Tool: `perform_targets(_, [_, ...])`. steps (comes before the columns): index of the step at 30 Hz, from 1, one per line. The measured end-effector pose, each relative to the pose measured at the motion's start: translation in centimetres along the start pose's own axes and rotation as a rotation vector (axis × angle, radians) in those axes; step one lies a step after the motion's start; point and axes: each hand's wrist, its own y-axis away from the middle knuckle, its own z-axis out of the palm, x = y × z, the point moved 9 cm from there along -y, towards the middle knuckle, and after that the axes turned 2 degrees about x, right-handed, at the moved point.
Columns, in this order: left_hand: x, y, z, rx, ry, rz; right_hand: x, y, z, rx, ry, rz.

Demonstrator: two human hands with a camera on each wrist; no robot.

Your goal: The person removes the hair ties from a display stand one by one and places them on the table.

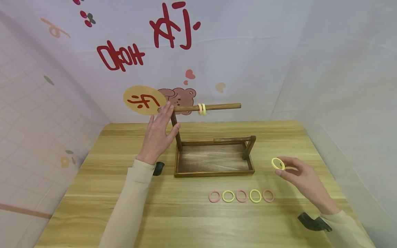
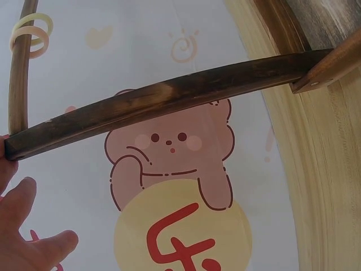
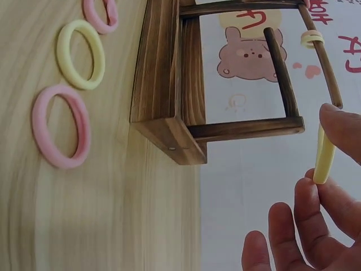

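My left hand (image 1: 159, 134) rests its straight fingers at the top of the tall post of a dark wooden stand (image 1: 214, 174). From that post an upper rod (image 1: 223, 106) extends right, carrying a peach hair tie (image 1: 200, 112) and a yellow one side by side. The right hand (image 1: 305, 177) pinches another yellow hair tie (image 3: 324, 161) between thumb and fingertips, raised to the right of the stand. In the right wrist view, this tie overlaps the tip of the upper rod. A shorter post at the stand's right bears a lower rod (image 1: 231, 140) with nothing on it.
Several pink and yellow hair ties lie in a row in front of the stand, with a pink one (image 3: 40, 124) at the right end. A printed cloth (image 1: 254, 62) hangs behind the wooden table (image 1: 192, 224). Black straps (image 1: 313, 223) show at both wrists.
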Motion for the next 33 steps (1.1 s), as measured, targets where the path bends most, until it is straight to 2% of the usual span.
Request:
perform_targets(15, [0.0,0.0,0.0,0.008,0.004,0.005,2.2,0.9,-0.3,-0.061,0.072,0.014])
perform_targets(26, [-0.1,0.0,0.1,-0.001,0.009,-0.007,3.9,1.5,-0.1,-0.101,0.079,-0.015])
perform_targets(33, [-0.1,0.0,0.1,-0.001,0.009,-0.009,5.0,1.9,-0.2,-0.104,0.145,-0.055])
